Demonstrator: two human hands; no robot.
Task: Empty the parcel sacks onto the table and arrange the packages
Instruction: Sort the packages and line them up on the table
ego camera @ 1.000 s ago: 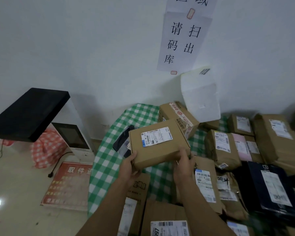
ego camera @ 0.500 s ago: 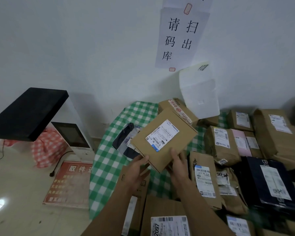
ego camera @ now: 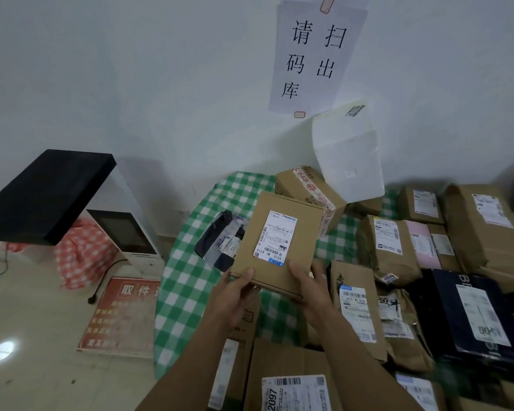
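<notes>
Head view: the left hand (ego camera: 235, 289) and right hand (ego camera: 310, 284) clamp the near edge of a flat cardboard box (ego camera: 276, 241), thumbs on top, label up. The box is held above the checked table (ego camera: 187, 280), partly covering a dark pouch (ego camera: 217, 244). Step in hand: arranging. Next move, probably: lower the box onto bare cloth and release it.
</notes>
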